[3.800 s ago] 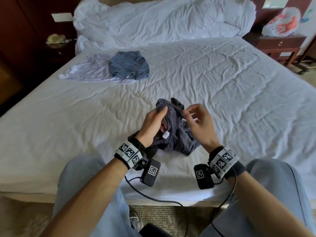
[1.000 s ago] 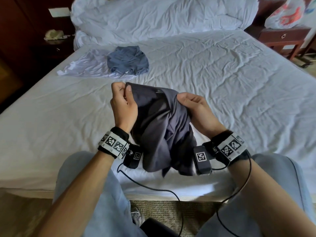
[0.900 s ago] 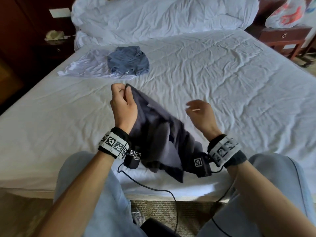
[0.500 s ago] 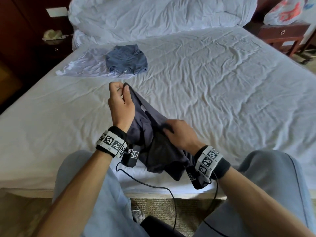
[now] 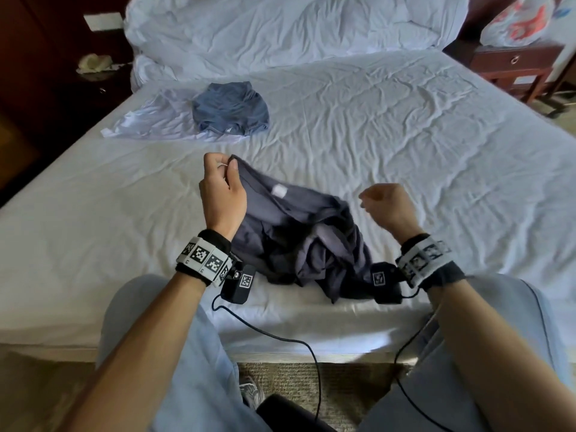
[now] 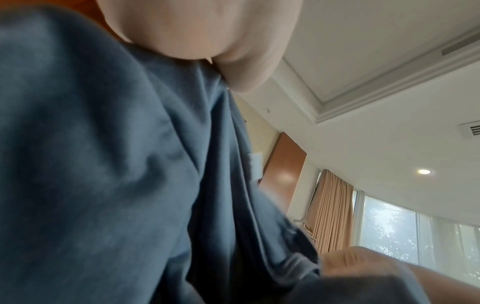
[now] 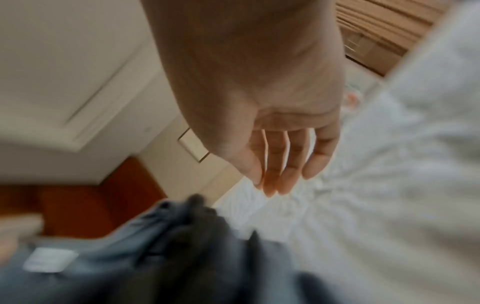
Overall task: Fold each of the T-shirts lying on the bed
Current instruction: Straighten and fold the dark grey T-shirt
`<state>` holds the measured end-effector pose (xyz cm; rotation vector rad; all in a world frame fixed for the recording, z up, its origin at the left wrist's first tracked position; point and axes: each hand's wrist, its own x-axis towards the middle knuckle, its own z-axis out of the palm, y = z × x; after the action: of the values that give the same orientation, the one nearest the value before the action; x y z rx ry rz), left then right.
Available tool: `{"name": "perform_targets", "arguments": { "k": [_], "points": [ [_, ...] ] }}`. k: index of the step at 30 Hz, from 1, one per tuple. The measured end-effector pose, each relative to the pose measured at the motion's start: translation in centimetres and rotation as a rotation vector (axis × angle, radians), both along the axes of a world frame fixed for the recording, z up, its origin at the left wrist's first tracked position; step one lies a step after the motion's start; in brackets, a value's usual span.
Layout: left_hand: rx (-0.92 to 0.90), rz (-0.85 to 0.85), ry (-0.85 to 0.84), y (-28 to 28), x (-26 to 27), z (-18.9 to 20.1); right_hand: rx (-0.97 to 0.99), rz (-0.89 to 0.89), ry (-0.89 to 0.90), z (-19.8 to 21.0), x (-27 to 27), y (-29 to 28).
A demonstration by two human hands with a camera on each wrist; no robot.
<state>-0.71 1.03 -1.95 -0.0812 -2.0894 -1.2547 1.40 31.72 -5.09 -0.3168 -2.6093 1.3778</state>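
- The left hand (image 5: 223, 194) was raised above the bed (image 5: 405, 126), thumb and forefinger clamped together on the edge of the dark grey T-shirt (image 5: 299, 241) near its collar.
- From those pinching fingers the cloth sloped down and to the right; a small white label (image 5: 279, 191) showed just below and right of them, and the rest lay bunched on the sheet near the bed's near edge.
- In the left wrist view the fabric (image 6: 116, 164) hung directly beneath the fingers (image 6: 207, 30) and filled most of the picture.
- The right hand (image 5: 388, 205) hovered just right of the garment, holding nothing; in the right wrist view its fingers (image 7: 283, 162) were loosely extended and close together, with the blurred shirt (image 7: 168, 257) below them, apart from the tips.
- Well beyond both hands, toward the pillows, a blue T-shirt (image 5: 230, 107) lay crumpled on top of a pale lilac T-shirt (image 5: 149, 118) spread on the sheet.
- A heaped white duvet (image 5: 296, 29) lay at the head of the bed.
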Motion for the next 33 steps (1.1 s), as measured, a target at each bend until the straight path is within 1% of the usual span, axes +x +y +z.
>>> {"name": "perform_targets", "arguments": {
  "k": [1, 2, 3, 5, 7, 10, 12, 13, 14, 15, 17, 18, 19, 21, 22, 24, 25, 26, 29, 31, 33],
  "points": [
    [0.003, 0.006, -0.009, -0.1, 0.0, -0.1, 0.196, -0.033, 0.011, -0.3, 0.4, -0.1],
    [0.005, 0.011, -0.012, -0.1, -0.1, -0.1, 0.306, -0.036, 0.048, -0.3, 0.6, -0.3],
    [0.005, 0.014, -0.010, -0.2, -0.1, -0.1, 0.324, -0.003, 0.103, -0.2, 0.7, -0.5],
    [0.002, 0.018, -0.003, -0.2, -0.1, -0.1, 0.224, 0.099, 0.181, 0.3, 0.7, -1.2],
    [-0.002, 0.018, 0.002, -0.2, 0.0, -0.1, 0.170, 0.217, 0.187, 0.4, 0.9, -2.0],
    [-0.013, 0.021, 0.002, -0.2, 0.1, -0.2, 0.249, 0.333, 0.122, -0.7, 1.0, -2.6],
    [-0.014, 0.034, -0.004, -0.4, -0.1, -0.2, 0.269, 0.358, 0.158, -1.2, 1.0, -2.5],
    [-0.013, 0.046, -0.008, -0.5, -0.2, -0.2, 0.243, 0.349, 0.193, -1.2, 0.9, -2.4],
    [-0.008, 0.062, -0.015, -0.7, -0.3, -0.2, 0.163, 0.328, 0.219, -0.9, 0.9, -2.5],
    [-0.003, 0.079, -0.024, -0.9, -0.4, -0.3, 0.016, 0.306, 0.227, -0.4, 0.9, -2.6],
    [0.004, 0.106, -0.044, -1.2, -0.7, -0.4, -0.357, 0.293, 0.290, 0.8, 0.9, -3.0],
    [0.002, 0.117, -0.052, -1.3, -0.8, -0.4, -0.459, 0.256, 0.360, 1.3, 0.7, -3.0],
    [-0.002, 0.124, -0.061, -1.3, -0.9, -0.4, -0.460, 0.191, 0.436, 1.9, 0.6, -2.9],
    [-0.014, 0.125, -0.069, -1.2, -0.9, -0.5, -0.275, 0.063, 0.550, 2.3, 0.3, -2.3],
    [-0.025, 0.117, -0.069, -1.1, -0.8, -0.6, -0.144, 0.044, 0.574, 2.0, 0.4, -2.1],
    [-0.044, 0.087, -0.063, -0.7, -0.6, -0.7, 0.119, 0.063, 0.577, 0.8, 0.3, -1.5],
    [-0.051, 0.075, -0.061, -0.5, -0.4, -0.7, 0.199, 0.074, 0.571, 0.2, 0.2, -1.4],
    [-0.055, 0.066, -0.057, -0.4, -0.4, -0.7, 0.235, 0.078, 0.580, -0.2, 0.1, -1.5],
    [-0.051, 0.046, -0.033, -0.3, -0.2, -0.6, 0.199, 0.046, 0.587, 0.7, 0.3, -1.7],
    [-0.046, 0.031, -0.026, -0.3, -0.1, -0.5, 0.172, 0.041, 0.517, 1.0, 0.5, -1.9],
    [-0.050, 0.016, -0.024, -0.2, -0.1, -0.5, 0.175, 0.100, 0.384, 0.4, 0.7, -2.2]
  ]
}}
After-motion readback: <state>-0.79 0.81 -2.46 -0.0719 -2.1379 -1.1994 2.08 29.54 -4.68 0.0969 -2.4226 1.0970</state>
